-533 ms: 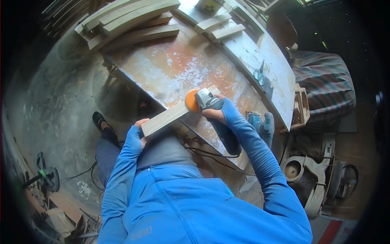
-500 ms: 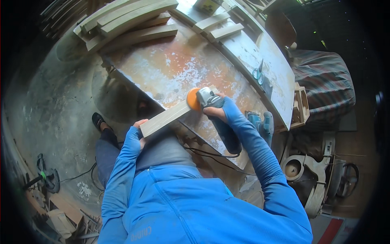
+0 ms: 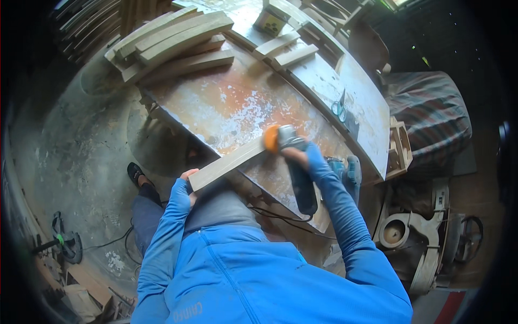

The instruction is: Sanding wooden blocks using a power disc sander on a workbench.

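And right up close it's the blue jacket (image 3: 280,281), its sleeves reaching forward to two busy hands! The left hand (image 3: 185,189) is curled firmly round the near end of a pale wooden board (image 3: 229,163). The right hand (image 3: 298,156), a blur, is closed about the neck of a dark-bodied power sander (image 3: 302,186), with its orange disc (image 3: 271,139) at the board's far end; the smear hides whether they touch. That board slants away from the lap, out over the edge of the paint-blotched bench (image 3: 248,102)! A black cord (image 3: 286,218) loops below the sander, and just beyond the right forearm sits a second teal power tool (image 3: 353,171). Farther over, scissors (image 3: 339,108) lie on the pale surface, then two short wood pieces (image 3: 294,56) side by side, and at far left a stack of curved timbers (image 3: 186,36). Off to the right, a striped cloth (image 3: 429,108) hangs in folds!
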Motion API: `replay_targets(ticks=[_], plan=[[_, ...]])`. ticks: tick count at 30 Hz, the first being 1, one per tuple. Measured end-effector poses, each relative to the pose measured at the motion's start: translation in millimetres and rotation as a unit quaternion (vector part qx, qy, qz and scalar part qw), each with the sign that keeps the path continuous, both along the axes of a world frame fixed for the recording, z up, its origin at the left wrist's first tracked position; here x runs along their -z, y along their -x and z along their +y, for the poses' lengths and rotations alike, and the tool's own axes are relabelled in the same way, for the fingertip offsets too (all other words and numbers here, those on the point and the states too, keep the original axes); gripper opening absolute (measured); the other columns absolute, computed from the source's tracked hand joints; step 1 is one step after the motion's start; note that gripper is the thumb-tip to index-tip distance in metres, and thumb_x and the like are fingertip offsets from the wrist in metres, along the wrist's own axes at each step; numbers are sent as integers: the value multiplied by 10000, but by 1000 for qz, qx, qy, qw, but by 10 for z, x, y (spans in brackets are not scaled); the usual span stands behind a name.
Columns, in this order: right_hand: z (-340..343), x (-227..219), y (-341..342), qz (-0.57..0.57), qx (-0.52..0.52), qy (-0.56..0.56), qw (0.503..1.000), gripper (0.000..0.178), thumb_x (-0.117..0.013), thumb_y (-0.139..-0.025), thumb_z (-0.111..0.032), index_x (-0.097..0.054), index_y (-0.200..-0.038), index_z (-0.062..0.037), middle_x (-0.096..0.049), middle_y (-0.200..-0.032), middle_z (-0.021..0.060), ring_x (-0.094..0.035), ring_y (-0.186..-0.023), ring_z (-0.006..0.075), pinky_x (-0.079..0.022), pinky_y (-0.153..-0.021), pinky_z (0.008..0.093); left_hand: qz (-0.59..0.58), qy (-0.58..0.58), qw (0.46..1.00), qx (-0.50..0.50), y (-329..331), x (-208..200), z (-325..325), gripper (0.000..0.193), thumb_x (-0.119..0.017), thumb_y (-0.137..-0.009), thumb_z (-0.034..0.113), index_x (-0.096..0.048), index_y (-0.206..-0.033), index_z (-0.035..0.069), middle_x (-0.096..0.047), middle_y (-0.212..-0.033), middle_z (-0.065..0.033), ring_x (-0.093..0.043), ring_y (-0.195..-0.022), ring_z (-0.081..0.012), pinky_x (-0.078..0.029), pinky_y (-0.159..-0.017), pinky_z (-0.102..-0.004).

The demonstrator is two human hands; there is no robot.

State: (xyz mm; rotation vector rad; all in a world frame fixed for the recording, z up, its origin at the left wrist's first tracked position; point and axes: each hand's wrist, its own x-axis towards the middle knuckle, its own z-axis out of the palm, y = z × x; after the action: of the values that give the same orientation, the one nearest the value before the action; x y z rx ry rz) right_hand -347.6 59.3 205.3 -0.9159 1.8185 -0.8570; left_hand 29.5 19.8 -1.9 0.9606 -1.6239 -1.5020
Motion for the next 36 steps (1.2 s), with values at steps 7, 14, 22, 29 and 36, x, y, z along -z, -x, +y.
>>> replay_targets(ticks=[7, 14, 22, 29, 36], plan=[[-75, 33, -262, 90, -103, -46, 989, 846, -916, -665, -399, -578, -1293, 56, -714, -1085, 166, -688, -987, 239, -534, -918, 315, 10, 7, 1000, -10, -1, -107, 4, 557, -679, -843, -107, -527, -1346, 76, -644, -1142, -41, -625, -1010, -146, -539, -849, -288], [-299, -30, 431, 115, 60, -20, 991, 441, -813, -776, -296, -694, -1050, 30, -730, -822, 104, -695, -663, 190, -575, -622, 302, 52, -83, 995, -7, -2, -4, -5, 569, -660, -856, -107, -510, -1365, 99, -647, -1095, -59, -629, -826, -139, -532, -683, -287], [517, 740, 51, -438, 225, 232, 839, 586, -691, -848, -514, -598, -1192, -48, -674, -892, 129, -705, -763, 299, -617, -627, 444, 79, -321, 938, 106, -148, -256, -109, 577, -670, -973, 366, -426, -1390, 51, -665, -977, -204, -689, -747, -255, -580, -622, -375], [920, 764, -611, -429, 280, 225, 829, 686, -686, -806, -626, -596, -1148, -39, -669, -950, 174, -700, -767, 314, -618, -647, 464, 142, -457, 878, -25, 24, -396, -114, 639, -618, -963, 552, -517, -1343, 49, -678, -1012, -172, -687, -796, -275, -578, -694, -376], [1119, 647, -668, -455, 341, 255, 782, 680, -677, -796, -642, -609, -1137, -58, -665, -952, 153, -693, -799, 305, -613, -705, 460, -140, 219, 965, 27, -8, -648, -90, 753, -781, -713, -48, -527, -1414, 62, -565, -1249, -137, -603, -1119, -295, -477, -987, -339]])
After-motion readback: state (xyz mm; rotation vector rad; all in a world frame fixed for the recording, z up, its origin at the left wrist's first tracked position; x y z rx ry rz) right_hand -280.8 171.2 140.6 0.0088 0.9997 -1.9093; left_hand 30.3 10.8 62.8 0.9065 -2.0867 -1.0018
